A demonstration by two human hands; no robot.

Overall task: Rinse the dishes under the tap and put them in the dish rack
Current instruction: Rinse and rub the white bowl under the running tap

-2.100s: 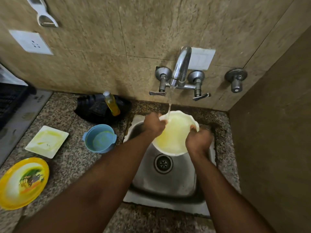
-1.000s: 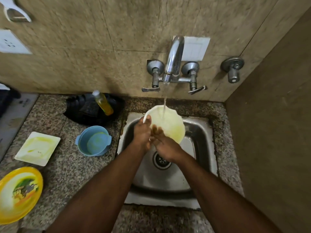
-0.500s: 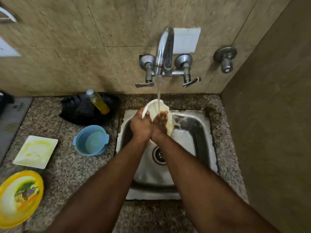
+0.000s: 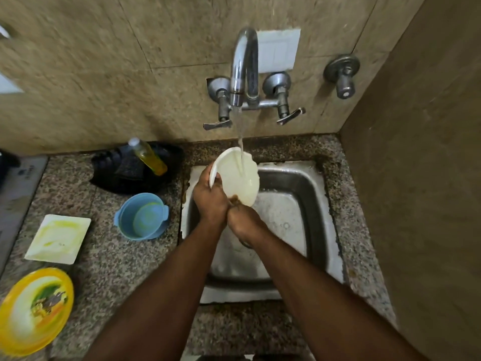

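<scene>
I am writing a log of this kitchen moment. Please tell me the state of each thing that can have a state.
tap: running
white plate: tilted under the stream, above the sink
left hand: grips the plate's rim
right hand: at the plate's lower edge
blue bowl: upright on the counter
square white plate: flat, yellow smears
yellow plate: flat, soiled
soap bottle: leaning

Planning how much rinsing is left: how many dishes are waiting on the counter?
3: a blue bowl beside the sink, a square white plate left of it, a yellow plate nearest the camera. Others may sit outside the view.
</scene>
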